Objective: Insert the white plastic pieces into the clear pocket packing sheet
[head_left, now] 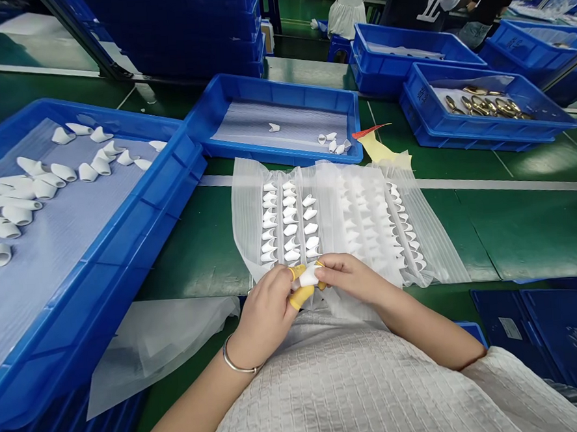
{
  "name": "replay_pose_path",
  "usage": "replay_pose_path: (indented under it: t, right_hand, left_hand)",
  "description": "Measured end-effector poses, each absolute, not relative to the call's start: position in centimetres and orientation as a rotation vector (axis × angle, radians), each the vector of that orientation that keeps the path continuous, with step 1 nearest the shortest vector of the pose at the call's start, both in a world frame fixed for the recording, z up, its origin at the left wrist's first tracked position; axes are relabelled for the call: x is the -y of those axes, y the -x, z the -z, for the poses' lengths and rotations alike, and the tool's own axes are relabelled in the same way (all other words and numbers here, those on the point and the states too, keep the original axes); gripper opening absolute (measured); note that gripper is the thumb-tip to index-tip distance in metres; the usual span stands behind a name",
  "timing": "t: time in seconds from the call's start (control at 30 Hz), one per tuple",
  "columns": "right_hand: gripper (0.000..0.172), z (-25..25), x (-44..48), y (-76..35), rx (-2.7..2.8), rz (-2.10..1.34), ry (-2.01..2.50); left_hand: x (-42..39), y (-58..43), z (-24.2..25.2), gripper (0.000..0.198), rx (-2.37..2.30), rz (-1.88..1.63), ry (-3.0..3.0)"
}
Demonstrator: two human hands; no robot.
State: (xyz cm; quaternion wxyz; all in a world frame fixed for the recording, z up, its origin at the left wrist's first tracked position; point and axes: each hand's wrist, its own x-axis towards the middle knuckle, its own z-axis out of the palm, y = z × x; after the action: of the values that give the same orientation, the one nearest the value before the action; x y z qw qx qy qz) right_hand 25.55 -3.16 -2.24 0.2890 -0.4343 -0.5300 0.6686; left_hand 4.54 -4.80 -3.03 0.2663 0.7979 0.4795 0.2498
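Between the fingertips of both hands is a small white curved hollow piece (308, 276), held at the table's front edge. My left hand (269, 305), with yellow finger cots on its thumb and a finger, pinches one end. My right hand (345, 274) grips the other end; a bit of yellow shows at its fingertips too. Just beyond them lies a translucent foam sheet (246, 212) bearing rows of similar white pieces (290, 219). Part of the sheet is folded over the middle rows, so those pieces show only faintly.
A large blue tray (170, 203) at left holds many loose white pieces (36, 176). Behind the sheet, another blue tray (284, 152) contains several more. A torn yellow paper (382, 148) lies beside it. Back right, blue trays (484, 135) hold gold spoon-like items (491, 106). People stand across the table.
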Motion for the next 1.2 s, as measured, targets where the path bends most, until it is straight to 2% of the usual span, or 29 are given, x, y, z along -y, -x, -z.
replay_pose_path:
  t: [0.23, 0.43, 0.53, 0.67, 0.77, 0.87, 1.03, 1.2]
  right_hand:
    - [0.027, 1.4, 3.2, -25.8, 1.496, -1.694, 1.093]
    - [0.021, 1.2, 3.5, -26.2, 1.866, -1.271, 1.144]
    - [0.024, 1.4, 3.6, -26.4, 1.935, -1.139, 1.127]
    - [0.046, 1.7, 3.4, -26.3, 1.700, -1.400, 1.128]
    - [0.043, 2.0, 3.1, -26.0, 1.458, -1.670, 1.138]
    - [0.045, 2.2, 3.1, -25.6, 1.376, -1.796, 1.146]
    - [0.033, 1.7, 3.2, -25.5, 1.312, -1.791, 1.086]
    - [0.027, 0.9, 3.2, -25.9, 1.500, -1.596, 1.118]
  left_hand:
    - [4.8, -4.4, 3.3, 0.036, -1.209, -0.710, -1.996]
    - [4.8, -4.3, 3.1, 0.033, -1.244, -0.684, -1.948]
    - [4.8, -4.4, 3.0, 0.032, -1.252, -0.699, -1.974]
    - [4.7, -4.4, 2.9, 0.035, -1.277, -0.726, -2.037]
    - [4.7, -4.4, 2.9, 0.038, -1.288, -0.706, -2.102]
    - [4.8, -4.4, 3.0, 0.038, -1.277, -0.699, -2.121]
    - [4.9, -4.5, 3.0, 0.030, -1.267, -0.748, -2.018]
    - [4.8, -4.6, 2.9, 0.025, -1.242, -0.753, -1.944]
